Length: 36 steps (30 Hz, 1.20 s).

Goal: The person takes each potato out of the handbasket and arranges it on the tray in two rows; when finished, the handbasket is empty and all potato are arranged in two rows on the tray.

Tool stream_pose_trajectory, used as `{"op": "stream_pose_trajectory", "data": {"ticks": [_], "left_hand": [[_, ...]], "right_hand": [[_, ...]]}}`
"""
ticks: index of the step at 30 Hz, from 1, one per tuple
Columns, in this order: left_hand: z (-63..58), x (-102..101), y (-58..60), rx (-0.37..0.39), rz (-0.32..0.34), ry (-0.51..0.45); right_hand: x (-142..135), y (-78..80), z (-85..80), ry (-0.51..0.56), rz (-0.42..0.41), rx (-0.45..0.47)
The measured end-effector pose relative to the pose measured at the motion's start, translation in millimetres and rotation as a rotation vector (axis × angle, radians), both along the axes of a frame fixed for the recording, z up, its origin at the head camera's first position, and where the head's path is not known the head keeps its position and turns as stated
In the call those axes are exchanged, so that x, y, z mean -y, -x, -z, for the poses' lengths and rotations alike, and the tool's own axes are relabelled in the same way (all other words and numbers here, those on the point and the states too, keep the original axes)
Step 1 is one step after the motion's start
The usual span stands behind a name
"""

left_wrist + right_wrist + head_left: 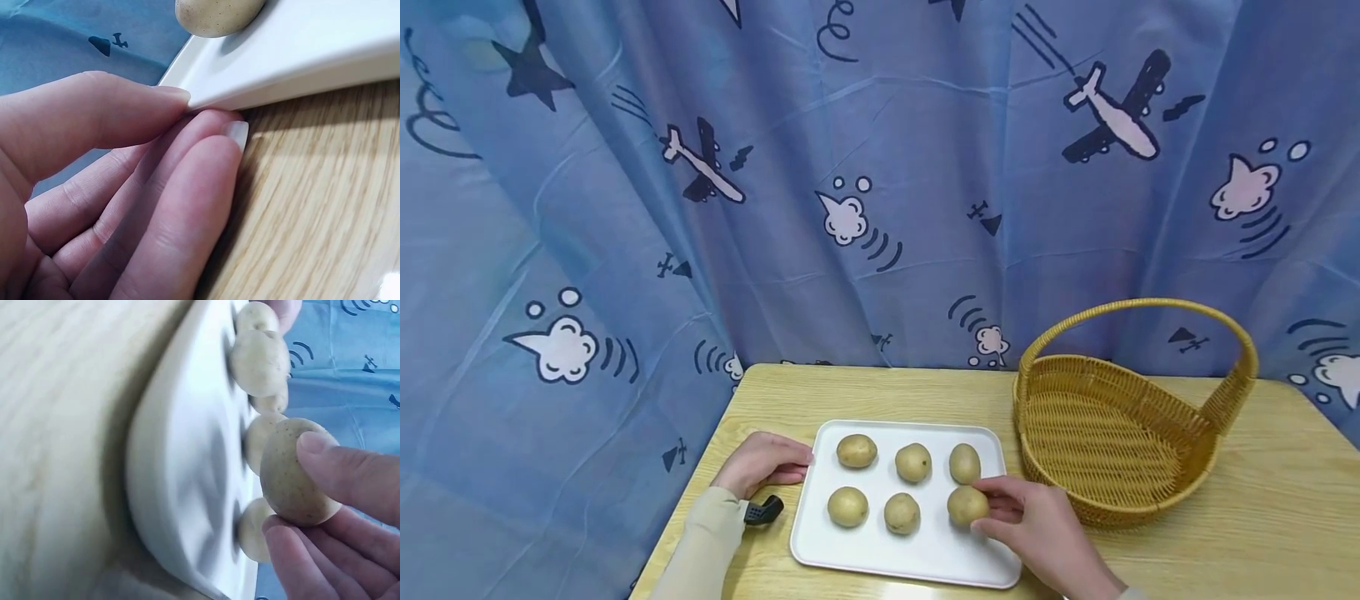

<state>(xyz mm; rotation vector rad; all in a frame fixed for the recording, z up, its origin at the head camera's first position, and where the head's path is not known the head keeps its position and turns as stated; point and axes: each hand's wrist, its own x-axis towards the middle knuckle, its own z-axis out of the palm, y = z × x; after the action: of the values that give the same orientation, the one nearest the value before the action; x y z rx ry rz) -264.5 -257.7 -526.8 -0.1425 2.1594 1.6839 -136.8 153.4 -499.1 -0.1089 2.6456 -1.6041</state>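
Observation:
A white tray [931,560] lies on the table with several potatoes in two rows. My right hand [1037,527] pinches the potato [967,506] at the front right of the tray, thumb on one side and fingers on the other. In the right wrist view this potato [295,478] seems held a little off the tray, nearer the camera than the others. At the tray's left edge, my left hand [767,463] grips the rim; the left wrist view has the thumb at the top of the rim [275,90] and fingertips against its underside. Another potato [219,14] lies beyond.
A woven basket [1116,504] with a tall arched handle stands on the table right of the tray, close to my right hand. Behind the table hangs a blue patterned curtain [925,308]. A small black object [763,510] sits at my left wrist.

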Motion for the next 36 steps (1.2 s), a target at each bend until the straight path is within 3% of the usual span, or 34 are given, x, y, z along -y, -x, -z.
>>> {"op": "stream_pose_trajectory", "data": {"ticks": [17, 27, 36], "left_hand": [[1.8, 4.9, -3.0, -0.01, -0.008, -0.005], [1.1, 7.7, -6.6, -0.006, -0.016, -0.009], [1.0, 6.7, -3.0, -0.004, -0.02, 0.007]], "right_hand": [[10.1, 0.0, 15.9, -0.048, -0.053, 0.015], [9.8, 1.4, 17.5, -0.045, -0.088, 0.0], [5.5, 4.6, 15.0, -0.017, -0.141, -0.011]]}}
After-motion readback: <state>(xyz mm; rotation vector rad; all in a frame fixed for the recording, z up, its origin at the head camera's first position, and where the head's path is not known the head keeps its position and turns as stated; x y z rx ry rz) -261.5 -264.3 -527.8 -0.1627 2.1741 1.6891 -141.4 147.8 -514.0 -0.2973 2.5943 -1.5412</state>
